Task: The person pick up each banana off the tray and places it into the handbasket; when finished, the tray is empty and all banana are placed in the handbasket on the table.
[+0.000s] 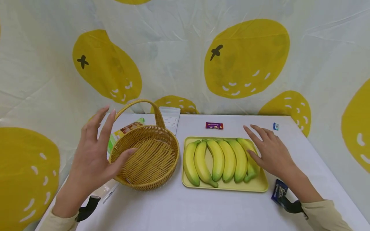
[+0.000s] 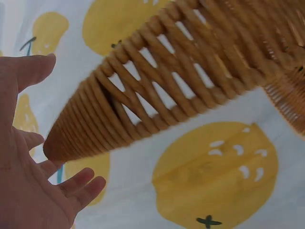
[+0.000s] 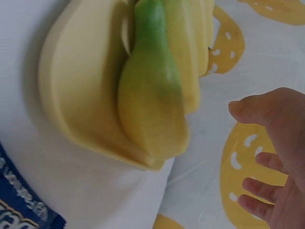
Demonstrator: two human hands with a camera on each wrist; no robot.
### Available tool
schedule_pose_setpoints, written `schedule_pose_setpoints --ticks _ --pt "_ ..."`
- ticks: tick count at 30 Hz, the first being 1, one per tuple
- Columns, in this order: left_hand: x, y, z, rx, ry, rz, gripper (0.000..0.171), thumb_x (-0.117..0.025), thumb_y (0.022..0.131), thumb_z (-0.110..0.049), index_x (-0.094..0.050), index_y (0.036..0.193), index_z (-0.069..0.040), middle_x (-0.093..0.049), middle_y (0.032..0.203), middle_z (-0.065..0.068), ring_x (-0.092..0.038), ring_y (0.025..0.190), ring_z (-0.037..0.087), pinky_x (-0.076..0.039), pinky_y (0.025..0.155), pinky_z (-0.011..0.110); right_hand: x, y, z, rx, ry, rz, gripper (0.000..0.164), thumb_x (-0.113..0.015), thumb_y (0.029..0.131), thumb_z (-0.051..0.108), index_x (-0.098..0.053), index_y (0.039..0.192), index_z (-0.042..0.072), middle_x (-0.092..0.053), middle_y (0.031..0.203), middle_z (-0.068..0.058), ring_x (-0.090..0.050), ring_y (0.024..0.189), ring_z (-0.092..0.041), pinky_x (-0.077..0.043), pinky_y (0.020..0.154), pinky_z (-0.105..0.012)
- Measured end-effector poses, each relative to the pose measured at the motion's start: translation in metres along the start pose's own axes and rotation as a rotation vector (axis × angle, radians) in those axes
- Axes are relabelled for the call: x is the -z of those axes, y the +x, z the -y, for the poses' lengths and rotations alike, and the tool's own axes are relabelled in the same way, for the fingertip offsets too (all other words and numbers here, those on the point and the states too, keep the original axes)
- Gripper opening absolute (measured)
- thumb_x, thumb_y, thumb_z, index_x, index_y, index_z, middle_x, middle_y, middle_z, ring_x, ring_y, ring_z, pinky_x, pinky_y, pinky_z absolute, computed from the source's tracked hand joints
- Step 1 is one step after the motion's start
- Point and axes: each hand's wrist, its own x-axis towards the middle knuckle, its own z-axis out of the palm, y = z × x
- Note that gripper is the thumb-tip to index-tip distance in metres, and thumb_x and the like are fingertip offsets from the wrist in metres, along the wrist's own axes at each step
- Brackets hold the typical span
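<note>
My left hand [image 1: 93, 157] hovers at the left side of a round wicker basket [image 1: 153, 162] with a tall arched handle [image 1: 140, 101]. Its fingers are spread and the thumb overlaps the basket's rim in the head view. The left wrist view has the woven handle [image 2: 143, 90] large, with the fingertips right by its lower end. A pale yellow tray [image 1: 261, 184] stands right of the basket, with several yellow-green bananas [image 1: 229, 158] lying side by side in it. My right hand [image 1: 273, 150] is above the tray's right end, fingers loosely extended and holding nothing, near the rightmost banana [image 3: 150, 105].
Behind the basket are a green and brown food packet [image 1: 127, 128] and a white pouch [image 1: 171, 117]. A purple snack packet [image 1: 214, 125] lies beyond the tray, a small blue-white packet [image 1: 276, 126] at the back right. A dark blue packet [image 1: 278, 192] sits by the right wrist.
</note>
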Motion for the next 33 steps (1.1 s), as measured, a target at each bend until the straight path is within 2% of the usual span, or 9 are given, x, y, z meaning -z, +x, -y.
schedule_pose_setpoints --ticks 4,7,9,12,17,20,22,25,33 --pt "0.001 -0.008 0.006 0.060 -0.053 -0.013 0.092 -0.058 0.099 -0.068 -0.039 0.161 -0.003 -0.037 0.162 0.024 -0.039 0.140 0.049 -0.040 0.110 0.052 -0.007 -0.006 -0.001 -0.039 0.001 0.043 0.101 -0.085 0.087 0.023 -0.027 0.169 0.016 -0.043 0.155 -0.026 -0.051 0.123 -0.055 -0.047 0.097 -0.069" --pt "0.004 -0.014 0.010 0.113 -0.098 -0.014 0.094 -0.061 0.096 -0.069 -0.041 0.161 -0.004 -0.038 0.161 0.021 -0.041 0.141 0.045 -0.039 0.111 0.035 -0.010 -0.009 0.000 -0.060 0.006 0.065 0.100 -0.085 0.089 0.024 -0.026 0.169 0.016 -0.046 0.151 -0.026 -0.054 0.119 -0.054 -0.049 0.095 -0.068" --pt "0.006 -0.018 0.013 0.141 -0.142 -0.025 0.093 -0.063 0.096 -0.067 -0.042 0.160 -0.003 -0.039 0.160 0.019 -0.046 0.134 0.040 -0.040 0.106 0.024 -0.012 -0.011 0.000 -0.070 0.012 0.072 0.099 -0.085 0.089 0.024 -0.027 0.169 0.016 -0.048 0.148 -0.026 -0.055 0.116 -0.053 -0.050 0.092 -0.067" --pt "0.007 -0.024 0.018 0.164 -0.197 -0.044 0.088 -0.064 0.097 -0.062 -0.044 0.157 0.000 -0.043 0.157 0.019 -0.055 0.121 0.027 -0.043 0.088 0.013 -0.015 -0.013 0.000 -0.084 0.022 0.078 0.098 -0.085 0.089 0.023 -0.028 0.168 0.015 -0.050 0.144 -0.026 -0.056 0.113 -0.052 -0.051 0.089 -0.066" --pt "0.008 -0.038 0.027 0.216 -0.242 -0.065 0.073 -0.077 0.094 -0.033 -0.046 0.150 0.004 -0.054 0.137 0.019 -0.060 0.100 0.004 -0.049 0.074 0.008 -0.020 -0.015 0.000 -0.114 0.041 0.096 0.096 -0.083 0.091 0.023 -0.027 0.168 0.015 -0.052 0.141 -0.027 -0.056 0.111 -0.049 -0.053 0.085 -0.063" --pt "0.009 -0.045 0.030 0.266 -0.258 -0.053 0.073 -0.083 0.085 -0.005 -0.047 0.149 0.003 -0.059 0.127 0.012 -0.061 0.088 0.000 -0.051 0.067 0.009 -0.023 -0.015 0.000 -0.128 0.053 0.108 0.094 -0.081 0.093 0.024 -0.026 0.169 0.015 -0.052 0.141 -0.028 -0.056 0.111 -0.049 -0.054 0.084 -0.064" --pt "0.009 -0.048 0.030 0.308 -0.264 -0.035 0.078 -0.084 0.080 0.007 -0.048 0.149 0.000 -0.059 0.121 0.005 -0.060 0.080 -0.001 -0.051 0.064 0.009 -0.025 -0.016 -0.001 -0.133 0.056 0.110 0.094 -0.080 0.093 0.024 -0.025 0.169 0.015 -0.052 0.140 -0.029 -0.056 0.111 -0.050 -0.054 0.083 -0.064" --pt "0.008 -0.051 0.029 0.348 -0.276 -0.020 0.076 -0.083 0.080 0.011 -0.051 0.148 -0.002 -0.059 0.112 -0.001 -0.060 0.073 0.000 -0.052 0.063 0.010 -0.029 -0.016 -0.002 -0.133 0.059 0.103 0.095 -0.080 0.093 0.024 -0.024 0.169 0.014 -0.053 0.138 -0.029 -0.057 0.109 -0.050 -0.055 0.081 -0.064" --pt "0.006 -0.054 0.024 0.364 -0.308 -0.038 0.066 -0.080 0.082 0.013 -0.058 0.143 -0.002 -0.062 0.104 0.000 -0.061 0.073 0.002 -0.053 0.061 0.012 -0.031 -0.015 0.001 -0.173 0.091 0.138 0.080 -0.076 0.096 0.023 -0.037 0.163 0.006 -0.056 0.135 -0.030 -0.059 0.107 -0.048 -0.057 0.077 -0.062"
